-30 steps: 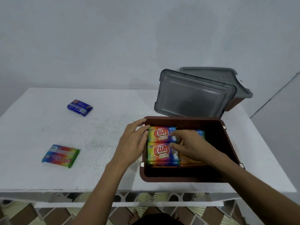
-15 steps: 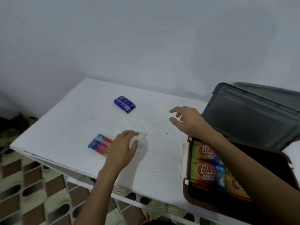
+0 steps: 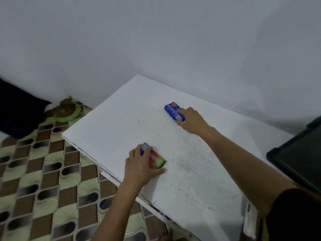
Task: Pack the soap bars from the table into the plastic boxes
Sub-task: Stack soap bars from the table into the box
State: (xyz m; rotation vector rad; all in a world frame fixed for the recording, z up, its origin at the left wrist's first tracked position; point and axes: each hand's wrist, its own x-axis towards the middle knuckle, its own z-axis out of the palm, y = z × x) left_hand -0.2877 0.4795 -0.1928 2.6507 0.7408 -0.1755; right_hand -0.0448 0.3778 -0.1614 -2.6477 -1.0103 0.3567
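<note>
I read two soap bars on the white table (image 3: 199,180), both lying flat on its top and well apart from each other.

1. The multicoloured soap bar (image 3: 157,159) lies near the table's front left edge. The left hand (image 3: 140,165) covers its left part from above: the fingers curl over the far side of the wrapper and the thumb presses against the near side, so the hand has the bar gripped between them. The bar is in contact with the table.

2. The blue soap bar (image 3: 172,110) lies farther back, toward the wall (image 3: 156,40). The right hand (image 3: 193,120) reaches it with the arm stretched across the table. The index finger lies along the top of the wrapper and the thumb sits against the bar's near end, pinching it. The other fingers are tucked behind the hand and I cannot tell how they lie. This bar also rests on the table.

3. At the right edge of the view a dark plastic lid (image 3: 298,153) stands tilted, with only its left part in frame. I cannot see the inside of any box.

4. A dark sleeve (image 3: 295,216) shows on the right arm at the lower right. Below and left of the table is a floor (image 3: 43,188) with a brown and pale green pattern
</note>
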